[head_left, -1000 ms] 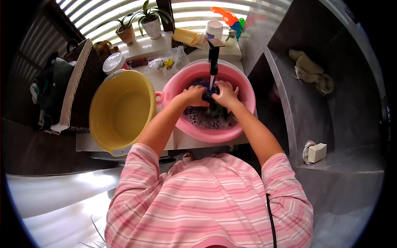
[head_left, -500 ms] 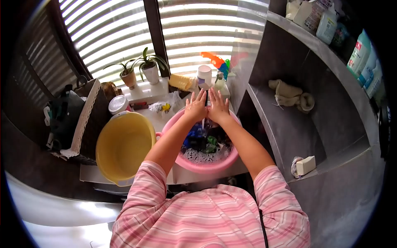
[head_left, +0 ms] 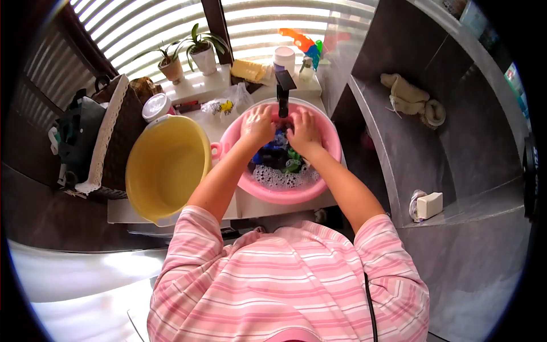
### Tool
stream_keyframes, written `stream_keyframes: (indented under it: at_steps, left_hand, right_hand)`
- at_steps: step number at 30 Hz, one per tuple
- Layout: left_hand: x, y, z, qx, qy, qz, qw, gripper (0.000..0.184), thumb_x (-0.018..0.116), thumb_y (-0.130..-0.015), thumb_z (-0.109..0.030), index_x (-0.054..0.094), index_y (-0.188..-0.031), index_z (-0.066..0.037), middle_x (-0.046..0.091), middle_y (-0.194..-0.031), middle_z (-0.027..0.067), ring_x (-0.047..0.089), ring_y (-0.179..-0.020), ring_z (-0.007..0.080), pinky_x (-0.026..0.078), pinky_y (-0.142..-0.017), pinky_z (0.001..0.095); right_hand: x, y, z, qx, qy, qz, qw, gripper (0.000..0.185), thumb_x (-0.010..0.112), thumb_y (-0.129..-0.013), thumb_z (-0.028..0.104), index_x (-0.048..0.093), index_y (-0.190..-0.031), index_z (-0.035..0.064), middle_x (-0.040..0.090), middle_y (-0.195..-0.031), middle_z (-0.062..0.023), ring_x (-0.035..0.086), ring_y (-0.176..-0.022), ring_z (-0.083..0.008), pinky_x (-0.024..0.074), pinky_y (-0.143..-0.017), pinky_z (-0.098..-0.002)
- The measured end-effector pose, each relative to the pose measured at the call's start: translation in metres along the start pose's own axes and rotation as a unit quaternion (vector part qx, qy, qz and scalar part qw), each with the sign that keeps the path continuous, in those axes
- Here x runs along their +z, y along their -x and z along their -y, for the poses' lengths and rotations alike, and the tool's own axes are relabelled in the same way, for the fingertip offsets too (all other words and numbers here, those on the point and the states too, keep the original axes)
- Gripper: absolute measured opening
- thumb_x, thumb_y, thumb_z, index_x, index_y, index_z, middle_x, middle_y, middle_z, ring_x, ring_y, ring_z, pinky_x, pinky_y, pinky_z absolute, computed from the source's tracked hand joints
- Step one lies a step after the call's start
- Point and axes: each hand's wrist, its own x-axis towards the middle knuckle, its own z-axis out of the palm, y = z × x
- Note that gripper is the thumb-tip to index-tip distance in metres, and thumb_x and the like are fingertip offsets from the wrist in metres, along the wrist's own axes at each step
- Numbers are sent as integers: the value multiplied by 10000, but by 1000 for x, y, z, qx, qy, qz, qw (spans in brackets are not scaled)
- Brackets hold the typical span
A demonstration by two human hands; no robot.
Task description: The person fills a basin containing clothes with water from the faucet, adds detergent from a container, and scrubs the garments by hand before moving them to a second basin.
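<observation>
A pink basin [head_left: 283, 197] holds sudsy water with dark, blue and green cloth [head_left: 276, 153] in it. My left hand [head_left: 258, 125] is over the basin's far left part, open, its wet fingers spread toward the rim. My right hand [head_left: 304, 132] is at the far right part of the basin, also open, with fingers apart near the cloth. Between the two hands stands a black faucet [head_left: 284, 94]; no water stream shows from it now. Neither hand holds anything that I can see.
A yellow tub [head_left: 168, 168] is left of the basin, beside a lace-edged basket [head_left: 108, 134]. Potted plants [head_left: 203, 57], a white jar [head_left: 284, 58] and an orange spray nozzle [head_left: 297, 39] line the sill. Right shelves hold beige cloth [head_left: 405, 94] and white soap [head_left: 429, 205].
Both hands left the water, rose together by the faucet, then came back down and apart over the basin. The water stream is gone. The view tilted up, then partly down.
</observation>
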Motion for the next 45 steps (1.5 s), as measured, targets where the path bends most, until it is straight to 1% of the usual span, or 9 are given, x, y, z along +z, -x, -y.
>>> stream_keyframes:
  at_steps: [5,16,18,20,24,29,36,38,45]
  left_hand:
    - [23,55,24,-91,-72,257,959,427,731,-709,-230,607,-1080,-60,573,-1166,118,550,-1097,316,476,-898,428]
    - [35,49,70,-129,419,34,898,294,716,-764,-182,616,-996,-32,656,-881,114,639,-837,221,500,-769,328]
    - [28,49,52,-113,428,26,896,397,733,-754,-231,583,-1054,-18,642,-913,131,632,-865,242,498,-785,342]
    - [5,54,10,13,100,-159,982,620,772,-700,-336,497,-1127,19,602,-976,178,602,-913,295,484,-827,379]
    - [20,51,-31,-124,159,-163,966,680,764,-678,-368,462,-1130,40,569,-1015,221,578,-948,340,462,-873,403]
    - [42,37,-5,-260,404,-113,870,251,611,-785,-152,598,-955,32,666,-823,175,645,-740,266,502,-723,353]
    - [74,32,72,-250,482,6,840,433,584,-839,-266,527,-1162,17,632,-1016,193,594,-946,243,448,-857,346]
    - [63,37,54,-248,289,91,920,819,727,-700,-535,447,-1243,9,536,-1171,256,514,-1126,364,410,-974,389]
    - [99,56,54,-190,45,190,962,802,790,-653,-427,456,-1217,35,484,-1249,258,487,-1137,402,453,-921,466]
  right_hand:
    - [20,41,35,-93,-108,172,975,447,661,-781,230,543,-1173,51,549,-1176,-165,504,-1118,-335,414,-954,-431]
    - [-3,-9,20,252,-574,90,774,178,493,-890,87,547,-1040,10,586,-924,-40,531,-870,-117,419,-821,-256]
    - [-21,-19,25,259,-566,82,778,157,489,-910,88,551,-1052,60,575,-911,-5,527,-814,-104,439,-738,-242]
    - [-33,-34,32,211,-544,39,811,153,509,-906,99,549,-1047,53,580,-911,-14,539,-819,-115,448,-738,-256]
    - [-72,-59,59,122,-430,-46,894,172,558,-873,137,536,-1002,25,619,-889,-132,613,-842,-242,471,-776,-338]
    - [-94,-72,29,66,-341,-112,931,192,595,-834,162,579,-959,17,644,-852,-155,635,-825,-296,487,-761,-364]
    - [-25,-23,-45,96,-356,53,928,300,635,-817,245,625,-987,-2,650,-871,-174,639,-848,-276,486,-804,-360]
    - [7,-7,-33,65,-265,63,960,461,664,-792,364,607,-1094,20,623,-1006,-221,595,-987,-347,456,-892,-407]
    - [46,27,1,-48,-19,217,975,480,685,-778,290,566,-1222,155,555,-1178,-137,496,-1107,-357,432,-898,-480]
